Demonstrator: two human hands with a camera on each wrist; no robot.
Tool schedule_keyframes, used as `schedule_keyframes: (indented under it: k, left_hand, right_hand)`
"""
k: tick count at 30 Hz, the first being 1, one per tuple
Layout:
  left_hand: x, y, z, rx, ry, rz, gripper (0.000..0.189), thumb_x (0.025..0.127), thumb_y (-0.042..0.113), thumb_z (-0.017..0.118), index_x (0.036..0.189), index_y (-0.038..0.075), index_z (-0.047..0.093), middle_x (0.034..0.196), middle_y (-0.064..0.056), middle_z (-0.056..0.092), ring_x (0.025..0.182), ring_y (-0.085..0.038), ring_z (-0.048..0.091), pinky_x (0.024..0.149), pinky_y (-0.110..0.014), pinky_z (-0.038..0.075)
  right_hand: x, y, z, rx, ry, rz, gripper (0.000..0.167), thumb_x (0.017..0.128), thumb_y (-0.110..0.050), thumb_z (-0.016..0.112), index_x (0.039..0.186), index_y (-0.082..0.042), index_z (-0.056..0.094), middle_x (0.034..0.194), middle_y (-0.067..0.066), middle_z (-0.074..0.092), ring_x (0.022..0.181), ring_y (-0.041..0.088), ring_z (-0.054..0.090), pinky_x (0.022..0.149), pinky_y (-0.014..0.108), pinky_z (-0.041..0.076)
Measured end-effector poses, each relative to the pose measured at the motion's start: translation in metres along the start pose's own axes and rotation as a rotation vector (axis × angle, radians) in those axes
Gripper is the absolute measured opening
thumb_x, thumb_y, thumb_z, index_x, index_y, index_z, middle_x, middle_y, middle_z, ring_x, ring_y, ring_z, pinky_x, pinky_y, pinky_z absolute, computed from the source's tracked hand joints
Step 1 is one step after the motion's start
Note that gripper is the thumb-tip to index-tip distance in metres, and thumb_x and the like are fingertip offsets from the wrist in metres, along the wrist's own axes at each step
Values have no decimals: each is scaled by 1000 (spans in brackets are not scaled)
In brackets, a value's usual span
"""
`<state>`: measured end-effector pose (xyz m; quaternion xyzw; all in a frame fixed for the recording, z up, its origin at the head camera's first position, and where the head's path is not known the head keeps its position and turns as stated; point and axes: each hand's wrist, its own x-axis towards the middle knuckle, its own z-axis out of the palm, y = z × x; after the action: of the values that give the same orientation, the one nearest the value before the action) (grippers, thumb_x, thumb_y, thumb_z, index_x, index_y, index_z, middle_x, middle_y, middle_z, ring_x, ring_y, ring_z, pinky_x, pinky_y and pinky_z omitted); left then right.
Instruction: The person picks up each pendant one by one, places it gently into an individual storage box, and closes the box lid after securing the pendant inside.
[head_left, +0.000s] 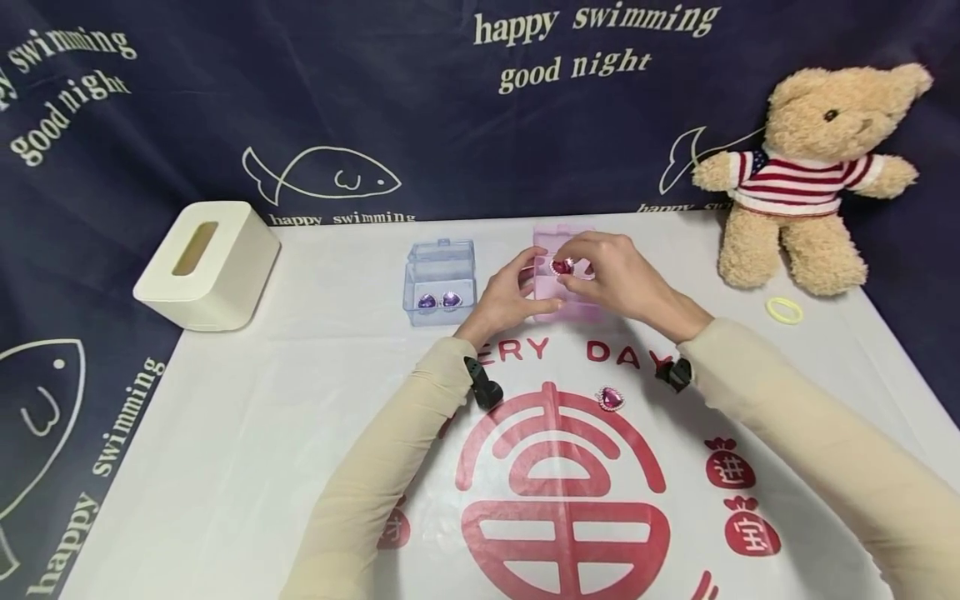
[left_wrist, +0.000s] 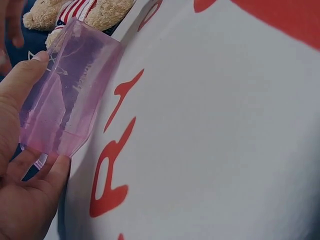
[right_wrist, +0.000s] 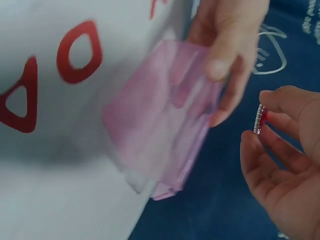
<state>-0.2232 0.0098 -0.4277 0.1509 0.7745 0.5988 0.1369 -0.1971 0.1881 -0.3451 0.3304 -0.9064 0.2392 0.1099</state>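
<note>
A see-through pink plastic box (head_left: pixel 580 310) with its lid raised stands on the table. My left hand (head_left: pixel 507 298) grips it at the left, thumb over the near rim and fingers at the side, as the left wrist view shows. Above the open box, my right hand (head_left: pixel 621 272) pinches a red heart-shaped gem (right_wrist: pixel 263 120) with a beaded silver edge between thumb and fingertips. To the left is a see-through blue box (head_left: pixel 441 272), lid up, holding two purple heart gems (head_left: pixel 451 300). Nearer to me, a pinkish-red heart gem (head_left: pixel 611 398) lies on the tablecloth.
A cream tissue box (head_left: pixel 225 275) stands at the back left. At the back right sits a teddy bear (head_left: pixel 798 183) in a striped shirt, with a yellow ring (head_left: pixel 784 311) in front of it. A dark blue printed curtain (head_left: pixel 450 108) hangs behind the table.
</note>
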Motion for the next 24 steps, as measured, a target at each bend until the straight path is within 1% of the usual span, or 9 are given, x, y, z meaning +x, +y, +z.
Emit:
schedule_keyframes:
  k: [5,9,14,16,20,24]
  left_hand:
    - [2,-1,1,-13,-1,13,80,73,11,85,141,19,43,139,-4,48,130,-20,49,107,-17,43]
    - [1,-1,1,-12,2,18,81,72,11,86,140,19,44,140,-6,47,129,-20,50,106,-16,44]
    - [1,-2,0,-9,-2,28,82,72,11,86,141,15,43,138,-7,50,128,-20,51,105,-17,44]
    - [1,-2,0,7,4,31,82,72,12,86,141,15,43,136,-6,51,128,-19,52,105,-17,45]
    - [0,-2,-1,24,11,44,81,73,14,86,141,15,43,136,-6,52,126,-19,53,106,-19,45]
    - [1,-3,-1,15,-3,60,81,73,15,86,141,13,43,135,-7,53,126,-20,53,106,-20,45]
  right_hand:
    - [9,17,15,22,-91,20,19,78,-1,74,96,4,71,94,16,72,90,30,67,81,44,56]
    - [13,27,25,28,-185,28,17,75,0,74,91,3,72,89,15,73,84,29,67,77,42,57]
    - [19,31,36,40,-273,86,14,71,1,77,85,-1,73,80,10,73,75,23,67,74,39,58]
    - [21,29,38,42,-296,112,14,70,-2,80,83,-3,73,79,9,73,73,21,65,71,37,57]
    - [26,26,42,32,-316,123,15,67,-3,81,78,-5,72,75,8,71,69,19,61,66,32,53]
    - [27,26,44,3,-323,143,15,66,-2,81,76,-6,71,74,8,70,68,20,60,64,33,52]
